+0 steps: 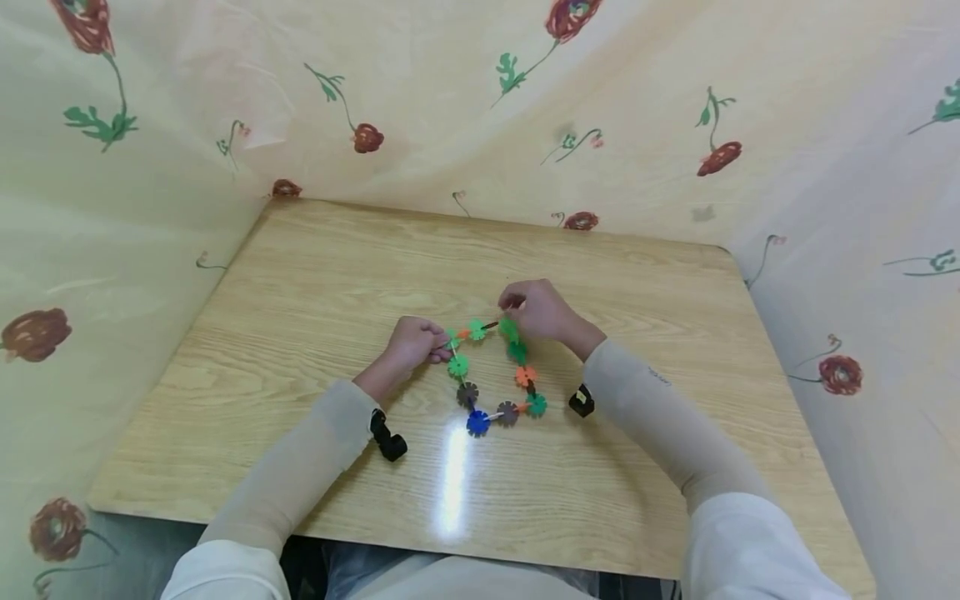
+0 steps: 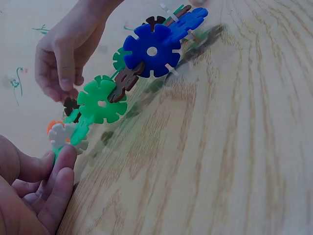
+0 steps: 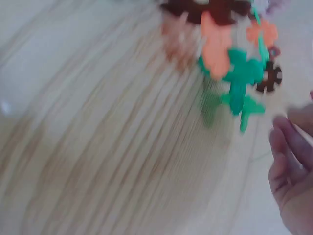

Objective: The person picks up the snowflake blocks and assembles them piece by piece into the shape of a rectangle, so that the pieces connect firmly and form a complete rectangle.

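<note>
A ring of slotted plastic discs in several colours lies between the hands. My left hand (image 1: 411, 343) pinches its left side, with thumb and fingers at a green disc beside a white disc (image 2: 61, 132). A blue disc (image 1: 477, 423) forms the corner nearest me. Over the top right of the ring is my right hand (image 1: 536, 310), its fingers curled close above a blurred green disc (image 1: 508, 328). In the right wrist view, the right fingertips stand just beside joined green discs (image 3: 239, 73); I cannot tell whether they pinch anything. A brown disc (image 3: 270, 77) hangs near them.
The ring sits on a wood-grain table (image 1: 337, 267). Flower-printed sheeting (image 1: 420, 108) stands behind the table and along both sides. Black wrist devices (image 1: 388, 437) hang by both forearms. A bright light reflection (image 1: 452, 479) lies near the front edge.
</note>
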`<state>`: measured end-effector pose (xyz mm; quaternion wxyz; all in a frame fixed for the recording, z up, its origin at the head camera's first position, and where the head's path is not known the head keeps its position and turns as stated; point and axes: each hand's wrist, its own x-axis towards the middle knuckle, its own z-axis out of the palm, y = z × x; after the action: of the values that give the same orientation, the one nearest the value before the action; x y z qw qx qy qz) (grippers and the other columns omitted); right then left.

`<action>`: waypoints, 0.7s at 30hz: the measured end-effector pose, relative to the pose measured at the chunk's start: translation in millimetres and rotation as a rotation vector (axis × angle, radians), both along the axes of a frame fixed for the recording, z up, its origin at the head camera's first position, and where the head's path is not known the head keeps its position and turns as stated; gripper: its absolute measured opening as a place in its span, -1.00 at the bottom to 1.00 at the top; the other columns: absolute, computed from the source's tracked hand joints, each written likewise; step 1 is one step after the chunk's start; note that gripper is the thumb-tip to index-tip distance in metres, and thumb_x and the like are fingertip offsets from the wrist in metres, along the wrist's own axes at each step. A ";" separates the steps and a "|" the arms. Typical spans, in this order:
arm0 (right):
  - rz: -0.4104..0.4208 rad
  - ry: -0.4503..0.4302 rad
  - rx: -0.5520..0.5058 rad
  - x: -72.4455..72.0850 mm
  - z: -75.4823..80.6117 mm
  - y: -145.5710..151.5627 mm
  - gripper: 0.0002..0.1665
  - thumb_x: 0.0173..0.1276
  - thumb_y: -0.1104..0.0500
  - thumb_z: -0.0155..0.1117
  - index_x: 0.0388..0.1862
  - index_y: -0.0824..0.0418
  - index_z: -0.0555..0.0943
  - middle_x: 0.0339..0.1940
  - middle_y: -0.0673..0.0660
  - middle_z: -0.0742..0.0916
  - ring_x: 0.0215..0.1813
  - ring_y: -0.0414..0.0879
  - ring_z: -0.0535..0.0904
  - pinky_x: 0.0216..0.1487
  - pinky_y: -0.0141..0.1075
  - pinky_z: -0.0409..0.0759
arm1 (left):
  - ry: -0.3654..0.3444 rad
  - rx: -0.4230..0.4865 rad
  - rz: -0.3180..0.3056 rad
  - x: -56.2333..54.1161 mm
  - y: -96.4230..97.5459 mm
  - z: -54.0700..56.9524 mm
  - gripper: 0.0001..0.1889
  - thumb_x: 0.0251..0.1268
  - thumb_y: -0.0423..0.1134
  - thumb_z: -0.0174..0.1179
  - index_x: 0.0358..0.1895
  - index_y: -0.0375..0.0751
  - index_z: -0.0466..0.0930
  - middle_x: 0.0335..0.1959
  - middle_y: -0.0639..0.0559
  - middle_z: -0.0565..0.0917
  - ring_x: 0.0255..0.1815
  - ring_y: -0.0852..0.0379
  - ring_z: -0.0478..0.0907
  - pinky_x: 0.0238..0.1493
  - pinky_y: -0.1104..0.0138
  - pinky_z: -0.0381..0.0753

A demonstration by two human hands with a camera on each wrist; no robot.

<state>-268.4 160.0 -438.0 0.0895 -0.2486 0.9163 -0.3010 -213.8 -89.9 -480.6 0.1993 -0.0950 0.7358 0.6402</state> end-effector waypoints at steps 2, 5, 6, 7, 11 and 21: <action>-0.105 -0.021 -0.009 -2.3 -2.9 8.1 -0.83 0.47 0.28 0.22 -0.11 0.31 0.72 -0.22 0.15 0.75 -0.18 0.00 0.65 -0.15 -0.11 0.66 | -0.004 -0.009 -0.004 0.2 -0.5 0.8 -0.80 0.44 -0.41 0.21 0.00 -0.49 0.65 -0.32 -0.21 0.76 -0.48 0.15 0.71 -0.42 0.44 0.71; -0.218 -0.146 -0.028 -2.2 -9.0 15.8 -0.78 0.50 0.21 0.19 -0.10 0.32 0.71 -0.24 0.18 0.75 -0.25 -0.01 0.65 -0.22 -0.16 0.66 | -0.009 -0.017 -0.004 -0.4 -0.9 1.1 -0.79 0.44 -0.42 0.20 0.01 -0.50 0.65 -0.33 -0.20 0.76 -0.47 0.14 0.71 -0.42 0.44 0.71; -0.239 -0.199 -0.038 -1.7 -11.7 17.3 -0.77 0.50 0.19 0.20 -0.10 0.32 0.71 -0.26 0.18 0.76 -0.28 -0.02 0.66 -0.25 -0.19 0.66 | -0.011 -0.017 -0.002 -0.7 -1.1 1.0 -0.79 0.44 -0.42 0.20 0.01 -0.50 0.65 -0.33 -0.21 0.75 -0.47 0.14 0.71 -0.42 0.44 0.71; -0.252 -0.260 -0.060 -1.2 -14.6 18.4 -0.75 0.49 0.18 0.21 -0.08 0.33 0.71 -0.27 0.19 0.76 -0.31 -0.03 0.66 -0.28 -0.21 0.67 | -0.011 -0.016 0.000 -1.3 -1.0 0.8 -0.79 0.44 -0.43 0.19 0.00 -0.51 0.65 -0.34 -0.21 0.75 -0.47 0.14 0.71 -0.42 0.43 0.71; -0.277 -0.419 -0.165 1.3 -23.5 18.7 -0.71 0.48 0.18 0.24 0.00 0.36 0.69 -0.28 0.20 0.77 -0.37 -0.07 0.67 -0.36 -0.29 0.68 | -0.009 -0.012 0.016 -3.5 -0.3 -0.5 -0.79 0.42 -0.45 0.19 -0.01 -0.53 0.65 -0.36 -0.21 0.76 -0.49 0.16 0.70 -0.43 0.44 0.71; -0.337 -0.453 -0.267 12.0 -27.0 17.2 -0.75 0.46 0.23 0.27 0.00 0.36 0.69 -0.33 0.17 0.75 -0.41 -0.09 0.63 -0.44 -0.33 0.61 | -0.022 -0.012 0.031 -2.3 5.0 2.2 -0.80 0.41 -0.45 0.19 -0.03 -0.53 0.66 -0.39 -0.17 0.75 -0.52 0.19 0.69 -0.46 0.45 0.69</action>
<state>-256.4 177.1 -465.1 0.2067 -0.0296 0.8537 -0.4770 -216.1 -84.8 -478.3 0.1969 -0.1145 0.7360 0.6375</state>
